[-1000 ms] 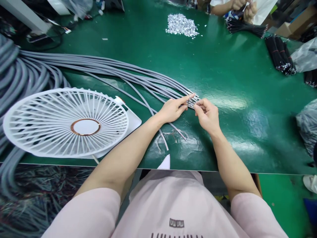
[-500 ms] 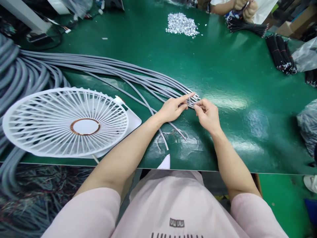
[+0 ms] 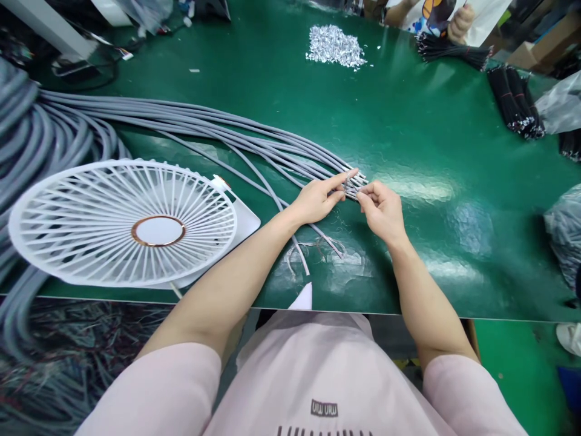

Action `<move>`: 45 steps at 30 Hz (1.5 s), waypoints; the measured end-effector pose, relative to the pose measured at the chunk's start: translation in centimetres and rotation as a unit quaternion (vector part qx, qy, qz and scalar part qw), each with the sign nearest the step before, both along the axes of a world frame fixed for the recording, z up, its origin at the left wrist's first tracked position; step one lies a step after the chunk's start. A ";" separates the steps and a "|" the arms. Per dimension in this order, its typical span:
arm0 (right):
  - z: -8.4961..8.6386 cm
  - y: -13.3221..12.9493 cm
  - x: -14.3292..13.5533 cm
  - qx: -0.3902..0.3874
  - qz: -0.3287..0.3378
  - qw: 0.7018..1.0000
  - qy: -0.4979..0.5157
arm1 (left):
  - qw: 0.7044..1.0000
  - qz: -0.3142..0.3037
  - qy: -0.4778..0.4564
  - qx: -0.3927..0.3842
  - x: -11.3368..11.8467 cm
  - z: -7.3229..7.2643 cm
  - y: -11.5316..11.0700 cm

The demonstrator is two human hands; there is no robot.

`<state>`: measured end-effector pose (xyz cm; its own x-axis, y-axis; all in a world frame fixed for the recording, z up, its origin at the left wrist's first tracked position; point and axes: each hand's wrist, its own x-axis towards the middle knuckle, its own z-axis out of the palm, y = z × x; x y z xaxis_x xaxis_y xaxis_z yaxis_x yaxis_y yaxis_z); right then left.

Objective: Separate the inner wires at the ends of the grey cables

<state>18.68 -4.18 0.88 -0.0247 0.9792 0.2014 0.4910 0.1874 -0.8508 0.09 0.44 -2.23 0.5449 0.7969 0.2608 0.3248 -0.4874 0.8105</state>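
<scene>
A bundle of grey cables [image 3: 254,134] runs across the table from the left, its stripped, silvery ends [image 3: 362,179] lying between my hands. My left hand [image 3: 318,198] grips the cables just behind these ends, index finger stretched across them and thumb below. From the right, my right hand [image 3: 382,209] pinches at a cable end with thumb and forefinger; the fingers partly cover the spot. Two separate grey cables pass under my left forearm, and their ends [image 3: 305,263] lie nearer the table edge beside thin loose wires [image 3: 318,243].
A white fan [image 3: 158,231] stands left of my left forearm, before thick cable coils [image 3: 18,127]. Silvery scraps [image 3: 336,47] are heaped at the back. Bundles of black wires [image 3: 512,100] and plastic bags [image 3: 565,227] lie right. Across the table is another person's hand [image 3: 461,24].
My hands keep nearly the same place and grip, the right fingers shifting very slightly. Across the table, the other person's hands have moved apart.
</scene>
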 end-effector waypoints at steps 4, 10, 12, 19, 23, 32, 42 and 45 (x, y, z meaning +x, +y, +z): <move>-0.1 0.0 -0.1 0.004 0.001 1.000 0.003 | 1.000 0.001 0.003 0.001 0.0 0.2 -0.1; -0.1 0.0 -0.1 0.002 0.005 1.000 0.007 | 1.000 0.000 0.004 -0.001 0.0 0.3 -0.1; -0.1 0.0 -0.1 0.002 0.003 1.000 0.007 | 1.000 0.000 0.002 0.000 0.0 0.2 -0.1; -0.2 0.1 0.0 0.000 0.001 1.000 0.007 | 1.000 0.001 -0.010 0.002 0.0 0.1 0.0; -0.3 0.0 0.0 0.004 0.000 1.000 0.014 | 1.000 -0.002 -0.008 0.000 0.0 0.3 0.0; -0.3 -0.2 -1.2 0.022 0.006 0.995 0.093 | 1.000 0.000 -0.005 -0.010 -0.1 0.6 0.0; 1.8 -0.7 -1.5 0.023 -0.021 0.985 0.171 | 0.999 -0.024 0.036 -0.033 0.3 0.2 -0.3; 1.7 -1.1 -1.1 -0.011 0.018 0.991 0.134 | 0.999 -0.003 -0.013 -0.042 0.4 -0.1 -0.2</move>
